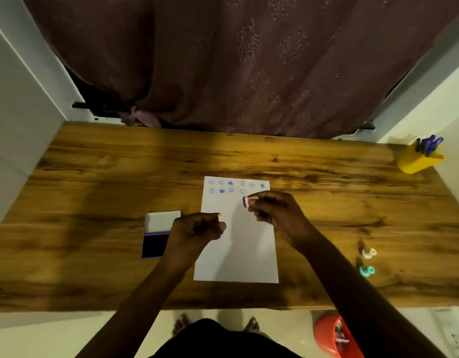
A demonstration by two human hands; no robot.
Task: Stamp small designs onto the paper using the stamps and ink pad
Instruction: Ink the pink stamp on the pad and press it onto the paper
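Note:
A white sheet of paper [238, 244] lies on the wooden table [94, 177], with two rows of small blue stamped designs [231, 186] along its top edge. My right hand [275, 213] hovers over the upper part of the sheet, pinching a small pink stamp [246, 202] whose blue inked face points left. My left hand [197, 228] is curled into a fist at the sheet's left edge; whether it holds anything I cannot tell. An open ink pad [158, 235], white lid up and dark blue pad below, sits just left of that hand.
Two more small stamps, one yellowish-white [368, 252] and one teal [366, 271], lie on the table at the right. A yellow pen holder [416, 160] with blue pens stands at the far right corner. A brown curtain [249, 60] hangs behind the table. An orange bin [326, 334] sits on the floor.

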